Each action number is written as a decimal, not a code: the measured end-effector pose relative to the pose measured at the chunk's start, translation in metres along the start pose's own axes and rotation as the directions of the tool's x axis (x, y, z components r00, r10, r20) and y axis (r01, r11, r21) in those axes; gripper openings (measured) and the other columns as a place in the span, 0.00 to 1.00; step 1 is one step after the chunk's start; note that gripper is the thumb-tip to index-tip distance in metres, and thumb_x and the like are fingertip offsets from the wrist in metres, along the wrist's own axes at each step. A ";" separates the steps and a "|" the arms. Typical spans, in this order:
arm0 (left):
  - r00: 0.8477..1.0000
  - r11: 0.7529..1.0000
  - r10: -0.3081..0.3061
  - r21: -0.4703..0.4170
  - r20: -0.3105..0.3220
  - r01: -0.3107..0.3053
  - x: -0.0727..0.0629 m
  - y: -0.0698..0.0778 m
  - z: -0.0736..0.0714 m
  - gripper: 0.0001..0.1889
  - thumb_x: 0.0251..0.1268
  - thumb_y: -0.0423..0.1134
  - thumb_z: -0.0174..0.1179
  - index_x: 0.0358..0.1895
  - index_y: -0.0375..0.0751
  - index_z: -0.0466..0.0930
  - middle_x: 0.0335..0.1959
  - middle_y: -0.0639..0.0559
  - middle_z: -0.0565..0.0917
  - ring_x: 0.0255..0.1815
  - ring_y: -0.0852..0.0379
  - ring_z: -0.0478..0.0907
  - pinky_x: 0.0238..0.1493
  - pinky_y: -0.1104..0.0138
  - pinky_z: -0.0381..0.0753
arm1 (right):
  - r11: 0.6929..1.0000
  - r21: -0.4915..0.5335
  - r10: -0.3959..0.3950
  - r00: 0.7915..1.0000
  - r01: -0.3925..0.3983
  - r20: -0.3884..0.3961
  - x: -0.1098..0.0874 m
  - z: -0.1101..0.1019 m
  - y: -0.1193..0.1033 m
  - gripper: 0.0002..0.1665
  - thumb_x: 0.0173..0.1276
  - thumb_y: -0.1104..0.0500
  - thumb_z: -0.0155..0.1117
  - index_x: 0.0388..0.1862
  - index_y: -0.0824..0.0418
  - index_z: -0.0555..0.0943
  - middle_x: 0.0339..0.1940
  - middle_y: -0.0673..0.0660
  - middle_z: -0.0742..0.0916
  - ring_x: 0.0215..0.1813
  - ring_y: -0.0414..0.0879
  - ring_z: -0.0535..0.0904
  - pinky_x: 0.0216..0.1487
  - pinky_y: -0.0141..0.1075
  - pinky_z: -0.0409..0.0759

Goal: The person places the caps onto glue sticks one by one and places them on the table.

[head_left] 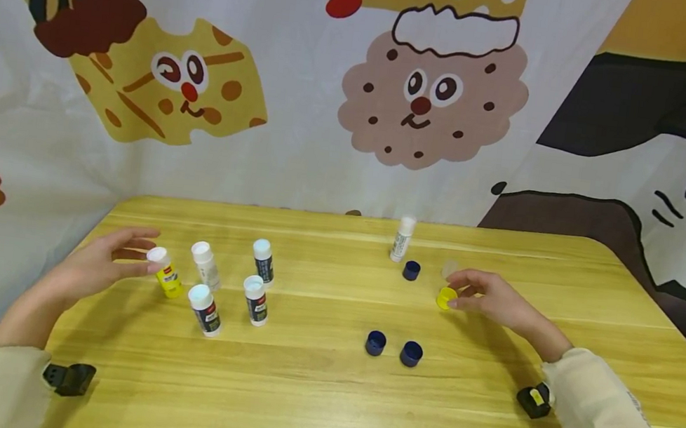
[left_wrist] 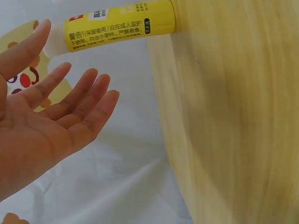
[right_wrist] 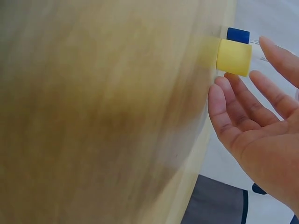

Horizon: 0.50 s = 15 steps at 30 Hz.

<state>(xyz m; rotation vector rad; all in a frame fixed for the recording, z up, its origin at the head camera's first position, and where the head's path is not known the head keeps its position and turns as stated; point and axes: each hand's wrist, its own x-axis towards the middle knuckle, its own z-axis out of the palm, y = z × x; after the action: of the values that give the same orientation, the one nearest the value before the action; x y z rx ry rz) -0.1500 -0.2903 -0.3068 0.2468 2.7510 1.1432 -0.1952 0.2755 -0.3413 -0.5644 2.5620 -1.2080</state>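
In the head view my left hand (head_left: 97, 262) is beside an uncapped yellow glue stick (head_left: 165, 273) that stands on the table. The left wrist view shows the thumb (left_wrist: 29, 49) close to the white top of this glue stick (left_wrist: 121, 25), with the other fingers spread and apart from it. At the right, my right hand (head_left: 488, 300) reaches to a yellow cap (head_left: 446, 298) on the table. Seen from the right wrist, this cap (right_wrist: 234, 57) lies by the fingertips, with a gap to the thumb (right_wrist: 280, 60); no grip shows.
Several uncapped glue sticks (head_left: 205, 310) stand near the left hand. Dark blue caps (head_left: 375, 343) lie on the wooden table (head_left: 310, 394), two in front and one farther back. Behind them are a white glue stick (head_left: 402, 239) and a translucent cap (head_left: 450, 268).
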 end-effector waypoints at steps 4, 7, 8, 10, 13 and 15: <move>1.000 1.000 0.014 -0.013 0.012 -0.013 0.001 -0.005 0.001 0.33 0.65 0.41 0.55 0.65 0.26 0.54 0.58 0.28 0.65 0.56 0.32 0.65 0.48 0.49 0.70 | 1.000 -0.013 -0.004 1.000 0.004 0.017 0.001 0.000 0.002 0.27 0.60 0.61 0.65 0.54 0.73 0.71 0.50 0.67 0.77 0.44 0.52 0.75 0.37 0.35 0.77; 1.000 1.000 0.014 -0.024 0.028 -0.013 0.001 -0.007 0.001 0.32 0.66 0.41 0.55 0.65 0.25 0.54 0.57 0.28 0.65 0.56 0.32 0.65 0.48 0.49 0.70 | 1.000 -0.023 -0.003 1.000 0.003 0.026 0.002 0.000 0.003 0.27 0.60 0.60 0.65 0.54 0.72 0.72 0.51 0.67 0.76 0.43 0.51 0.75 0.37 0.36 0.77; 0.999 1.000 0.012 -0.025 0.032 -0.011 0.002 -0.007 0.001 0.31 0.66 0.41 0.55 0.65 0.25 0.55 0.57 0.28 0.65 0.56 0.32 0.65 0.48 0.49 0.69 | 1.000 -0.024 -0.005 1.000 0.006 0.031 0.002 0.000 0.003 0.27 0.60 0.60 0.65 0.54 0.72 0.72 0.52 0.67 0.76 0.43 0.51 0.75 0.37 0.36 0.77; 0.999 1.000 0.007 -0.026 0.038 -0.006 0.002 -0.008 0.001 0.31 0.66 0.42 0.55 0.64 0.26 0.56 0.58 0.29 0.65 0.55 0.32 0.65 0.48 0.48 0.69 | 1.000 -0.026 -0.006 0.999 0.007 0.038 0.002 0.000 0.002 0.27 0.59 0.60 0.66 0.54 0.72 0.72 0.52 0.67 0.76 0.42 0.51 0.75 0.37 0.35 0.77; 0.999 1.000 0.006 -0.021 0.044 -0.005 0.002 -0.008 0.002 0.30 0.65 0.42 0.55 0.63 0.25 0.58 0.56 0.30 0.67 0.54 0.34 0.68 0.47 0.50 0.70 | 0.999 -0.035 -0.007 0.999 0.009 0.050 0.001 0.000 0.000 0.27 0.59 0.61 0.66 0.55 0.73 0.72 0.50 0.66 0.77 0.42 0.51 0.75 0.37 0.35 0.77; 0.999 1.000 0.010 -0.014 0.043 -0.009 0.001 -0.008 0.003 0.29 0.65 0.41 0.55 0.61 0.24 0.60 0.54 0.32 0.69 0.52 0.35 0.70 0.46 0.53 0.72 | 0.999 -0.043 -0.005 0.998 0.007 0.055 0.001 0.000 -0.001 0.27 0.59 0.62 0.66 0.55 0.74 0.71 0.48 0.65 0.78 0.41 0.51 0.75 0.36 0.35 0.77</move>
<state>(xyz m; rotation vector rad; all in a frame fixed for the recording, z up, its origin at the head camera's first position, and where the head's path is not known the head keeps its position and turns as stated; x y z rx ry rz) -0.1515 -0.2935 -0.3152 0.2799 2.7064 1.1442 -0.1958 0.2747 -0.3405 -0.6067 2.5481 -1.1256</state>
